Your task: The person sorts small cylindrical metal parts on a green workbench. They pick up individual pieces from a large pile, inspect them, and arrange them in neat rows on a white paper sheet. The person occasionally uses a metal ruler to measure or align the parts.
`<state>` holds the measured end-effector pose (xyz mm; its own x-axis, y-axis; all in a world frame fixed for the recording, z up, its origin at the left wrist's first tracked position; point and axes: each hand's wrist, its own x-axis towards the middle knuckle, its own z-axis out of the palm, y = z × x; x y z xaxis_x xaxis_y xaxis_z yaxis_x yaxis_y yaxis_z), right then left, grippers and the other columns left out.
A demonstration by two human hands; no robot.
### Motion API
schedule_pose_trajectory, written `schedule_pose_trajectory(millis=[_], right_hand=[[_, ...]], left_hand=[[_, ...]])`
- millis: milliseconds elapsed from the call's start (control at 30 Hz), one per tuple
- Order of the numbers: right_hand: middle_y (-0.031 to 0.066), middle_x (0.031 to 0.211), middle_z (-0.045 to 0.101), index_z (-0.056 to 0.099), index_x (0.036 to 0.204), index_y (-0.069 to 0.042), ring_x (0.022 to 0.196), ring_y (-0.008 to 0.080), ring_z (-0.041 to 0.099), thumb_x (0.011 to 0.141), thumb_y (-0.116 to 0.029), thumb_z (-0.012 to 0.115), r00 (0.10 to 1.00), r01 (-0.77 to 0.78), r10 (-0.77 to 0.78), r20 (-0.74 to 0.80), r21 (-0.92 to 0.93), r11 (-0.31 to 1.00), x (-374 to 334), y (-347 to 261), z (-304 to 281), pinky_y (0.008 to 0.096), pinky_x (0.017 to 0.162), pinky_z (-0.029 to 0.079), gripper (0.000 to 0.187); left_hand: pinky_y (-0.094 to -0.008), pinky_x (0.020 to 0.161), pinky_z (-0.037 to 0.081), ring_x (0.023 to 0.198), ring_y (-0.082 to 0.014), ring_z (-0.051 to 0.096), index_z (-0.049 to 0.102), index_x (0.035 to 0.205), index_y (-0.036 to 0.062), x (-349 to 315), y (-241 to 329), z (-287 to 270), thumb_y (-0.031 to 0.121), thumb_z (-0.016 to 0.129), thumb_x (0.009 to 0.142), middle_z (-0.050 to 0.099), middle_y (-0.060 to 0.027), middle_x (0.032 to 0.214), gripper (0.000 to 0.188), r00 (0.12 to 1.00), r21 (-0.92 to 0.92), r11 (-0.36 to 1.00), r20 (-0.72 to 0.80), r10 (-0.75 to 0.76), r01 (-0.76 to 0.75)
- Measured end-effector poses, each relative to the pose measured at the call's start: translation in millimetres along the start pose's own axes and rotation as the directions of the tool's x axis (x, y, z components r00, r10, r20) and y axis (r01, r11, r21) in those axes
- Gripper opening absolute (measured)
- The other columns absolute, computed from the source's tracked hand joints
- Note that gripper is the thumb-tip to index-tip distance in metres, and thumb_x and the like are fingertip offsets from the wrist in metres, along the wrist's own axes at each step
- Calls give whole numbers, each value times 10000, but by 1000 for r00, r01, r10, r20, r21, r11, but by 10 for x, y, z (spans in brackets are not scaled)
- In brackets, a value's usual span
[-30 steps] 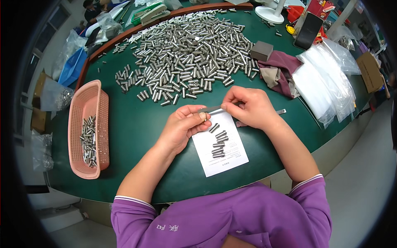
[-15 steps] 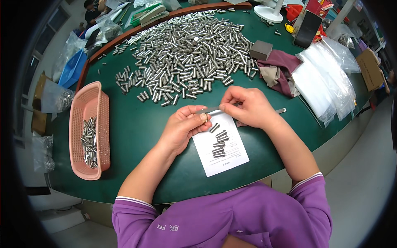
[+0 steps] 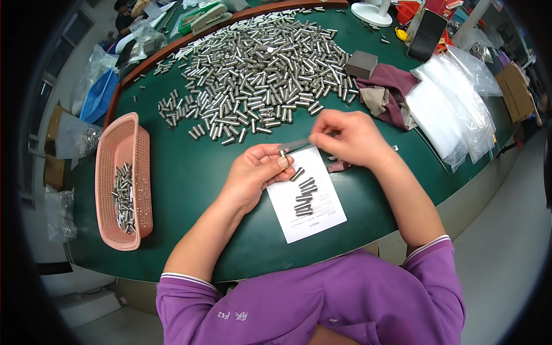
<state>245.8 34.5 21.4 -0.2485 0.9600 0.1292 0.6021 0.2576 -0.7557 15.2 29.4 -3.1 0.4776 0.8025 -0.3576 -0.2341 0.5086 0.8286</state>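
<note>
My left hand [image 3: 253,175] is closed, pinching a small metal pin [image 3: 283,153] upright between thumb and fingers. From the right, my closed right hand [image 3: 348,138] grips a thin flat grey strip [image 3: 296,144], shaped like a file and blurred by motion. Its far end reaches the top of the pin; whether they touch I cannot tell. Below both hands lies a white printed sheet [image 3: 313,224]. Several dark pins [image 3: 303,205] rest on it in a slanting row, with another pin [image 3: 297,173] close to my left fingers. A bit of pinkish cloth [image 3: 338,165] shows under my right hand.
A large heap of metal pins [image 3: 264,69] covers the far table. At left stands a pink basket [image 3: 144,172] partly filled with pins. A dark grey block [image 3: 362,64], maroon cloth [image 3: 394,83] and clear plastic bags [image 3: 451,109] lie at right. A wooden rim [image 3: 167,52] edges the back.
My right hand has lifted slightly and shifted right, tilting the strip upward. The pin's top now shows in my left hand, which stays about where it was.
</note>
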Motion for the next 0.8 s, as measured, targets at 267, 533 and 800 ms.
schedule_pose_trajectory(millis=[267, 533, 800], right_hand=[[34, 699, 661, 642, 818, -50, 623, 110, 632, 790, -190, 705, 996, -89, 81, 44, 232, 969, -71, 23, -65, 261, 585, 497, 156], [53, 727, 680, 637, 801, -104, 675, 237, 673, 801, -264, 662, 989, 145, -143, -36, 47, 988, -35, -94, 236, 340, 594, 510, 162], [48, 724, 665, 619, 824, -107, 669, 243, 657, 798, -267, 677, 973, 218, -219, -76, -22, 976, -17, -81, 250, 366, 600, 503, 173]], left_hand=[[-227, 730, 551, 799, -120, 653, 562, 1116, 14, -3, 29, 23, 91, 656, 876, 668, -80, 940, 269, 999, -45, 999, -38, -22, 21], [-243, 725, 561, 789, -137, 656, 550, 1126, 4, -5, 44, 74, 61, 656, 869, 667, -101, 928, 283, 997, 20, 998, -53, -50, 51], [-231, 711, 556, 771, -125, 651, 557, 1127, -6, -3, 71, 25, 81, 656, 873, 666, -86, 906, 286, 997, 19, 997, -37, -74, 75]])
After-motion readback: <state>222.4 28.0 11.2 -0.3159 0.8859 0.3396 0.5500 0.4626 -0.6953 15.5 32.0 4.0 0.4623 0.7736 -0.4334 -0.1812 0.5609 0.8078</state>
